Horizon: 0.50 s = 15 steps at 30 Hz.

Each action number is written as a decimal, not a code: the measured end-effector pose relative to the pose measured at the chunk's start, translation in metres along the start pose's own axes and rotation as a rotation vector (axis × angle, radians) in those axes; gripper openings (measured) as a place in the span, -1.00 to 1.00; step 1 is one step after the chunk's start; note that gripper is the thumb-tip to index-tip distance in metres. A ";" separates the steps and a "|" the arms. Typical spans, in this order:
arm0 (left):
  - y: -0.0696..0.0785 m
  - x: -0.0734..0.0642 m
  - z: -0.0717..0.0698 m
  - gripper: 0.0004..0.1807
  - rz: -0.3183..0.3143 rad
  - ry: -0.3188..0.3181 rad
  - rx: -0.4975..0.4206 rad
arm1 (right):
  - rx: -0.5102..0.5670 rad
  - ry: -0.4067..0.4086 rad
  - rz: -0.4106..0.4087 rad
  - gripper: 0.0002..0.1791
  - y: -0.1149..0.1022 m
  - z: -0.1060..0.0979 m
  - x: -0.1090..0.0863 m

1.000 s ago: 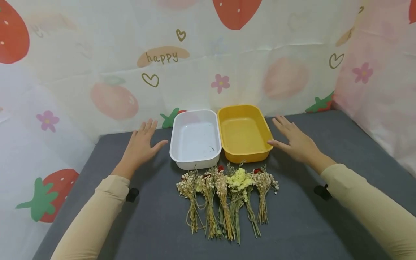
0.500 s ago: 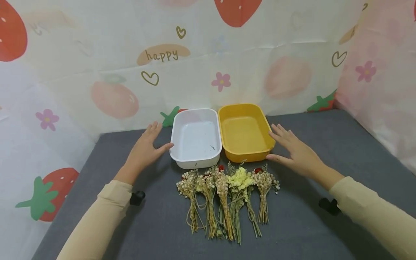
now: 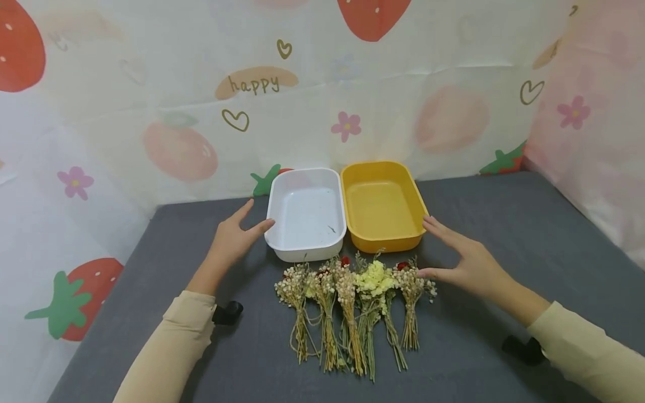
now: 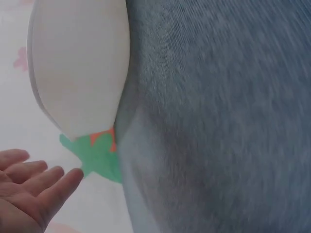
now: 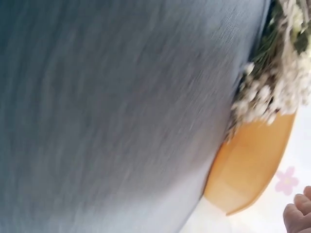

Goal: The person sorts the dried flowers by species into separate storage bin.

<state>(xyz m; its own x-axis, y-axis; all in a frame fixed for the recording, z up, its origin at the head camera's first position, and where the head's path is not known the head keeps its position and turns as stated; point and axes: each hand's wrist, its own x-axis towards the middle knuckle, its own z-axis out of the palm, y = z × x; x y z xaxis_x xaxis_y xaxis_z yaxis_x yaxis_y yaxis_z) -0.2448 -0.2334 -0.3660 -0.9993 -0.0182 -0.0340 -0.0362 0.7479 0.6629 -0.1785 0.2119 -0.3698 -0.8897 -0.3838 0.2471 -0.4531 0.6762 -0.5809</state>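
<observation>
My left hand [image 3: 232,242] hovers beside the left wall of the white basin [image 3: 305,254], thumb tip overlapping its rim in the head view. Its fingers [image 4: 53,187] are spread and hold nothing. To the right, my right hand [image 3: 476,266] is held with fingers loosely extended and thumb apart, also holding nothing. Its fingertips reach the right rim of the yellow basin [image 3: 387,245], and its thumb points at the rightmost dried flower bunch [image 3: 410,288]. Several bunches lie in a row in front of the basins, with a pale yellow one [image 3: 375,278] among them.
Both basins stand side by side against a strawberry-print cloth backdrop [image 3: 297,134]. A dark grey cloth [image 3: 242,358] covers the table. Dark wrist devices sit under both sleeves, the left one [image 3: 228,313] and the right one [image 3: 524,351].
My right hand has moved nearer the front, closer to the rightmost flower bunch. My left hand has shifted a little right toward the white basin. The flower bunches and basins stay in place.
</observation>
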 end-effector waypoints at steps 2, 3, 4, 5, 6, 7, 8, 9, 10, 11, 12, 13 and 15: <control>0.000 -0.001 0.002 0.05 -0.016 -0.007 -0.039 | 0.027 0.002 0.029 0.05 -0.005 0.001 -0.003; 0.000 -0.001 0.003 0.04 -0.020 -0.010 -0.061 | 0.036 0.005 0.043 0.06 -0.007 0.002 -0.005; 0.000 -0.001 0.005 0.04 -0.022 -0.015 -0.087 | 0.043 0.008 0.053 0.06 -0.009 0.003 -0.006; -0.001 -0.001 0.006 0.03 -0.026 -0.021 -0.115 | 0.053 0.010 0.062 0.06 -0.012 0.003 -0.009; -0.002 -0.001 0.007 0.02 -0.031 -0.027 -0.145 | 0.066 0.012 0.067 0.06 -0.014 0.004 -0.010; -0.003 -0.001 0.009 0.01 -0.035 -0.035 -0.180 | 0.070 0.016 0.070 0.05 -0.016 0.004 -0.012; -0.004 0.000 0.010 0.00 -0.038 -0.041 -0.222 | 0.085 0.017 0.072 0.04 -0.018 0.005 -0.014; -0.006 0.000 0.011 -0.01 -0.041 -0.044 -0.262 | 0.101 0.019 0.076 0.03 -0.020 0.006 -0.015; -0.007 0.000 0.013 -0.01 -0.043 -0.048 -0.302 | 0.120 0.016 0.082 0.01 -0.022 0.006 -0.016; -0.008 0.000 0.014 -0.02 -0.044 -0.052 -0.340 | 0.143 0.016 0.091 -0.01 -0.024 0.007 -0.017; -0.009 0.000 0.016 -0.02 -0.045 -0.056 -0.374 | 0.172 0.015 0.102 -0.02 -0.026 0.008 -0.018; -0.010 0.001 0.017 -0.03 -0.045 -0.057 -0.407 | 0.198 0.013 0.116 -0.04 -0.027 0.009 -0.019; -0.011 0.000 0.019 -0.05 -0.044 -0.050 -0.451 | 0.257 0.009 0.147 -0.07 -0.030 0.011 -0.022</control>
<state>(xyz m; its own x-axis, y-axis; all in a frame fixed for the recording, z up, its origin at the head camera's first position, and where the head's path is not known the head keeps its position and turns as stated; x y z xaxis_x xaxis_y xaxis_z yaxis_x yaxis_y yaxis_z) -0.2446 -0.2292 -0.3877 -0.9951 -0.0035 -0.0983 -0.0921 0.3833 0.9190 -0.1450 0.1933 -0.3666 -0.9457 -0.2873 0.1522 -0.2916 0.5424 -0.7879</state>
